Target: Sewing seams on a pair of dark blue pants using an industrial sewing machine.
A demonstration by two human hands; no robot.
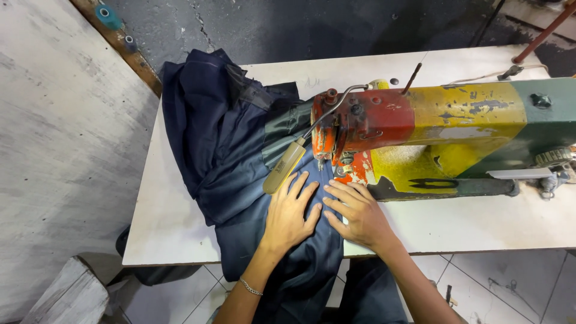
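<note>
Both hands (324, 213) flat on navy fabric (240, 150) beside sewing machine (432, 132)

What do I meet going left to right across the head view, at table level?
Pale wall → bare table edge → dark blue fabric → left hand → right hand → yellow body of the sewing machine → its green end.
</note>
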